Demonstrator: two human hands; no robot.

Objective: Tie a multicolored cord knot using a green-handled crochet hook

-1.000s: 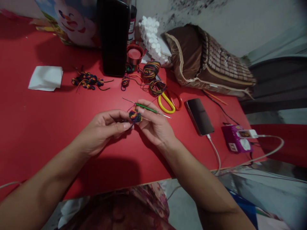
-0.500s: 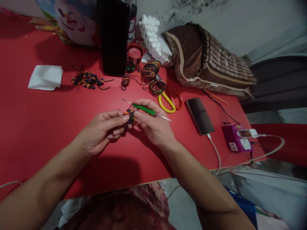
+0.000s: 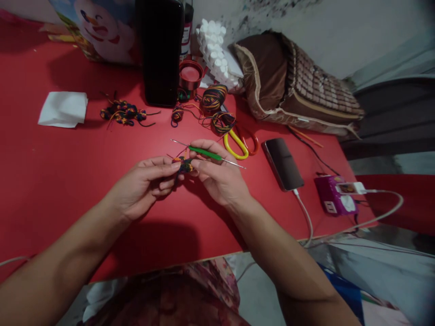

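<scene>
A small crochet piece in dark blue, yellow and orange yarn is pinched between my two hands over the red table. My left hand grips its left side between thumb and fingers. At its right edge, my right hand pinches the piece with thumb and fingertips. Along the fingers of that same hand lies a crochet hook with a green handle and a metal shaft at each end. A strand runs from the piece toward the yarn balls behind. The fingers partly cover the piece.
Scissors with yellow and red handles lie beyond my right hand, beside a charging phone. Several crocheted bits and a folded white tissue are at left. A black phone stands upright behind; a brown cushion sits at back right.
My right thumb has drawn slightly right, and more of the crochet piece shows between the hands. The hook has shifted a little to the right with that hand.
</scene>
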